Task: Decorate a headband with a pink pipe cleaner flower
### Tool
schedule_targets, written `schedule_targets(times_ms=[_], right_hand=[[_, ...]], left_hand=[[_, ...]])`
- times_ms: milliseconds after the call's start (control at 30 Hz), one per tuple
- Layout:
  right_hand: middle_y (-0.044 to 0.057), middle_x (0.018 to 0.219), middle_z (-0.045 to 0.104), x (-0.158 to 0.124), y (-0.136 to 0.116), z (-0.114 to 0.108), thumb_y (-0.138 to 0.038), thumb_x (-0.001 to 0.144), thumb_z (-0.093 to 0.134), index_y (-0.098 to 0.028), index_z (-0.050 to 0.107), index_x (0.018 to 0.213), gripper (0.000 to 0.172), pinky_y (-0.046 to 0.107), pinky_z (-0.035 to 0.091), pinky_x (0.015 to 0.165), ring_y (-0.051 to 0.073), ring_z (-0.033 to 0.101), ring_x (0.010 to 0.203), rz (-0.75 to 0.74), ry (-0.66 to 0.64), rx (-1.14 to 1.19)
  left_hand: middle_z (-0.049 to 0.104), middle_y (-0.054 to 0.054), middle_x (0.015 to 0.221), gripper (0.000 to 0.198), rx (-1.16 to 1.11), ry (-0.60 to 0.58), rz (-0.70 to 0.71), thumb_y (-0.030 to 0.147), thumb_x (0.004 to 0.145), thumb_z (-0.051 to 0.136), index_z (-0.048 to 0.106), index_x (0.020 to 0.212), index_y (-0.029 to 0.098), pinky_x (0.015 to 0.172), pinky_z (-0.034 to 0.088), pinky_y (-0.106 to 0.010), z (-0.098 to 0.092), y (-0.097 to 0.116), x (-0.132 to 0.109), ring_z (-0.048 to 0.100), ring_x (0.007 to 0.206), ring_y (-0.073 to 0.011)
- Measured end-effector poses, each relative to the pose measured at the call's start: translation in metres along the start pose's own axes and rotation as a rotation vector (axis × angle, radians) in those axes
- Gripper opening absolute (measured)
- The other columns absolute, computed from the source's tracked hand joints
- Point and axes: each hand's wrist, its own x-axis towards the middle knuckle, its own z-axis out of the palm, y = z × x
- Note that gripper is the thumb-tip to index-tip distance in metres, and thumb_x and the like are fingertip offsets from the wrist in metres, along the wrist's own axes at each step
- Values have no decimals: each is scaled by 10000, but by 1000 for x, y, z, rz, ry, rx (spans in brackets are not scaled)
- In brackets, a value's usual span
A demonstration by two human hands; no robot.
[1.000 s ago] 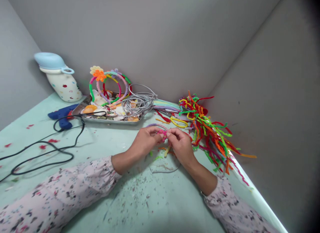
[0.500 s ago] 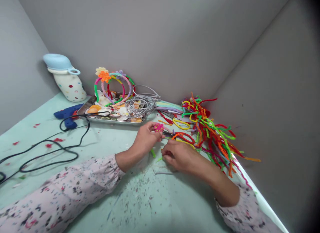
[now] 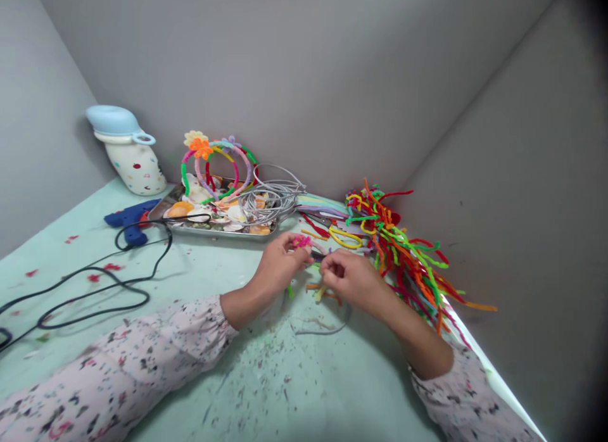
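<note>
Over the pale green tabletop (image 3: pixel 228 271), best keep the fuzzy pink piece (image 3: pixel 302 242) pinched lightly at the fingertips of the left hand (image 3: pixel 279 263), steady and uncrushed, just left of the bent fingers of the right hand (image 3: pixel 354 278) (cannot tell whether gripping anything).

A craft corner, boxed in by grey walls (image 3: pixel 285 81) (home or workshop, I cannot tell): the table (image 3: pixel 209 271) carries a corded glue gun (image 3: pixel 130 215), a heap of pipe cleaners (image 3: pixel 409 265), scissors (image 3: pixel 345 240), coiled wire (image 3: pixel 272 204), a tray (image 3: pixel 228 234) of shells (image 3: pixel 234 213), flowered hoops (image 3: pixel 184 176) and scattered scraps (image 3: pixel 113 266).
</note>
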Motion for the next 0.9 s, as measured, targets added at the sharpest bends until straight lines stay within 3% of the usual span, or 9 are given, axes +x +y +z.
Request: schedule_targets(times_ms=[167, 533, 733, 900], right_hand=[[-21, 649, 615, 4, 8, 4, -211, 735, 515, -184, 650, 735, 138, 211, 378, 547, 120, 525, 595, 145, 18, 200], [-10, 629, 630, 0, 7, 16, -222, 695, 529, -180, 666, 717, 145, 221, 399, 520, 130, 550, 569, 149, 84, 243], [-30, 509, 588, 3, 8, 17, -260, 718, 514, -182, 594, 732, 113, 233, 417, 472, 120, 507, 437, 364, 153, 510], [-31, 519, 596, 3, 2, 10, -288, 722, 562, -178, 613, 777, 133, 232, 416, 455, 115, 497, 424, 343, 104, 580]], left_hand=[[662, -44, 874, 320, 33, -16, 70, 167, 676, 690, 579, 975, 152, 694, 471, -263, -3, -6, 1, 627, 767, -148], [615, -3, 749, 322, 93, 44, 54, 137, 619, 698, 583, 919, 142, 584, 423, -224, -4, -10, 5, 545, 636, -107], [635, -16, 792, 347, 111, 98, 58, 160, 606, 706, 592, 934, 149, 603, 434, -223, -7, -9, 6, 559, 675, -120], [630, -5, 722, 324, 106, 102, 25, 176, 592, 719, 614, 897, 149, 555, 422, -223, -8, -10, 8, 544, 611, -117]])
